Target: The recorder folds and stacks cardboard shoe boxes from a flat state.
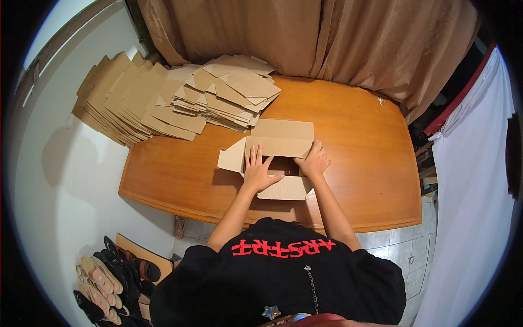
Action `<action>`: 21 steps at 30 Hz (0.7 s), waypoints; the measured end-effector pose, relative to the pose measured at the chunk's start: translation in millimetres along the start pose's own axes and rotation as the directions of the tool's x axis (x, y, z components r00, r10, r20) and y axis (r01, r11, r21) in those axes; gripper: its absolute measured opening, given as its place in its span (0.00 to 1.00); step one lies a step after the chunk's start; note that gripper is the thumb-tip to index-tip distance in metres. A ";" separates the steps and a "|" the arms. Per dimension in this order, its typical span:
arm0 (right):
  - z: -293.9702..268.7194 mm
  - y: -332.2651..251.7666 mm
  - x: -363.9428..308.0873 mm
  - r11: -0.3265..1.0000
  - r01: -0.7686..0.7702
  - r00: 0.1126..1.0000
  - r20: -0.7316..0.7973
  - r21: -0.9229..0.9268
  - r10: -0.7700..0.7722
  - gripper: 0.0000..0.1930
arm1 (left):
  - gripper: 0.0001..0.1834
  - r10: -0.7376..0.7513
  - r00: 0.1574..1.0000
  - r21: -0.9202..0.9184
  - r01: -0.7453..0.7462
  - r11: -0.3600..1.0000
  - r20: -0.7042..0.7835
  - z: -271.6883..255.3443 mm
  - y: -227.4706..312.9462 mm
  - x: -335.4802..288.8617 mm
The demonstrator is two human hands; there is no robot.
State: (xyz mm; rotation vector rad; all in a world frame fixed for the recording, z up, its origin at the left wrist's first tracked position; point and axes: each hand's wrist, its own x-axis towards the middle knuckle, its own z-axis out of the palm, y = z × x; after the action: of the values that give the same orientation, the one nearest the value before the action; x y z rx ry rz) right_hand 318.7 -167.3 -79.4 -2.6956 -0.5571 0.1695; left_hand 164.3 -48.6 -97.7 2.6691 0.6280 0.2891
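A brown cardboard box [283, 146], partly folded up, stands on the wooden table in front of me. Its top is open, with flaps standing out at the far, left and near sides, and its inside is dark. My left hand [259, 171] lies over the box's left side with fingers spread, the thumb reaching along the near edge. At the opposite end, my right hand [314, 163] grips the right wall, its fingers curled around the outside and the thumb toward the opening.
Flat cardboard blanks [229, 90] lie piled at the table's [359, 163] far left, with another leaning stack [117, 98] beside them. Brown curtains [294, 38] hang behind. Several sandals [101, 278] sit at lower left; a white cloth [468, 163] hangs at right.
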 end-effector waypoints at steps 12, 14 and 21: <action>7.8 7.9 -0.4 0.997 0.079 0.991 -0.112 0.000 -0.078 0.45 | 0.34 -0.690 0.688 -0.156 0.674 0.722 -0.225 -55.2 -43.0 -18.3; 6.5 6.9 -1.4 0.995 0.098 0.989 -0.112 0.033 -0.094 0.44 | 0.31 -0.637 0.755 -0.336 0.565 0.754 -0.159 -55.8 -55.5 -19.7; 6.4 8.0 -0.4 0.995 0.095 0.988 -0.122 0.036 -0.090 0.43 | 0.29 -0.100 0.989 -0.261 0.068 0.963 -0.109 -58.5 1.3 -19.5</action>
State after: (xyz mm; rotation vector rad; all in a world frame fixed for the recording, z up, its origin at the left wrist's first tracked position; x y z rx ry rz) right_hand 320.0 -172.1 -88.5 -2.6124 -0.6334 -0.0062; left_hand 131.2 -40.2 -46.3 2.3839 0.6889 0.4782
